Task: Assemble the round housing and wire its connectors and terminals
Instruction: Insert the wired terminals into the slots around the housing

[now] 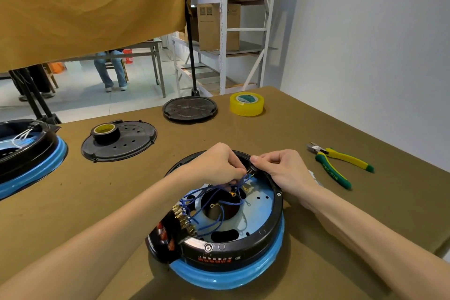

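A round black housing [263, 238] with a blue base ring sits on the table in front of me. Several blue wires [209, 204] with ring terminals lie inside it, and a row of brass terminals [183, 220] lines its left wall. My left hand [214, 165] pinches a wire end at the far inner wall. My right hand [280, 168] pinches a small connector [252, 170] on the rim, right beside the left fingertips.
Green-and-yellow cutters [341, 163] lie to the right. A yellow tape roll [247, 104] and a black round cover [190, 109] sit at the back. Another cover [136, 143] carries a black tape roll [105, 132]. A second housing [26, 153] stands far left.
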The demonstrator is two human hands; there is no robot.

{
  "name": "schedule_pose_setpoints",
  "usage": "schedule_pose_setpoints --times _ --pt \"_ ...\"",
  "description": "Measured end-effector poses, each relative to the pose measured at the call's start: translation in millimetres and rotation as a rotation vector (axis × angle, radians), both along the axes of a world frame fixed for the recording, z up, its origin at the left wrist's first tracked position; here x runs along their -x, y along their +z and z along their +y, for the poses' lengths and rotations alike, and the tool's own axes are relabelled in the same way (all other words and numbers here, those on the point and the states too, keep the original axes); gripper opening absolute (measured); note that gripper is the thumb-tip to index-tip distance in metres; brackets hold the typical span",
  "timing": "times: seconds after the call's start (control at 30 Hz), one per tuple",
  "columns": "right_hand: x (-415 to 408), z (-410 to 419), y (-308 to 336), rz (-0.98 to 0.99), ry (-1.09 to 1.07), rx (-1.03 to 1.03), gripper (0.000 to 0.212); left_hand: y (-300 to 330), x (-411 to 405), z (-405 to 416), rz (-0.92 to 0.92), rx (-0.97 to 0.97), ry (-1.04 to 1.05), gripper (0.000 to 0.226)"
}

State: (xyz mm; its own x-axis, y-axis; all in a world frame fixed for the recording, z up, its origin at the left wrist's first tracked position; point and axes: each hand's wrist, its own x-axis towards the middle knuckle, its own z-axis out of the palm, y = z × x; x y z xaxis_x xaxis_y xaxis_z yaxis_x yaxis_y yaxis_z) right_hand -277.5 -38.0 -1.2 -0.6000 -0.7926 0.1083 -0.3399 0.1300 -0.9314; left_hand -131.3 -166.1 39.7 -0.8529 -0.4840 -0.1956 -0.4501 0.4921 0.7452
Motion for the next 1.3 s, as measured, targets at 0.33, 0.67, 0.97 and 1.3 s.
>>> schedule_pose_setpoints --times 0.33,0.67,0.97,1.3 --pt "-0.3 -0.4 -1.3 -0.052 -0.005 -0.020 0.031 -5.0 -2.6 -3.9 -0.002 -0.283 0.113 0.015" --pt "0.6 0.9 0.7 -0.082 0.005 -0.067 0.029 -17.0 -2.4 -2.4 0.092 -0.333 0.176 0.021" --pt "0.4 -0.2 0.6 -0.100 0.002 -0.062 0.028 -13.4 1.6 1.8 0.108 -0.346 0.205 0.021" --pt "2.0 -0.2 -1.4 -0.138 0.003 -0.051 0.027 -11.4 -7.6 -2.6 0.077 -0.242 0.089 0.037"
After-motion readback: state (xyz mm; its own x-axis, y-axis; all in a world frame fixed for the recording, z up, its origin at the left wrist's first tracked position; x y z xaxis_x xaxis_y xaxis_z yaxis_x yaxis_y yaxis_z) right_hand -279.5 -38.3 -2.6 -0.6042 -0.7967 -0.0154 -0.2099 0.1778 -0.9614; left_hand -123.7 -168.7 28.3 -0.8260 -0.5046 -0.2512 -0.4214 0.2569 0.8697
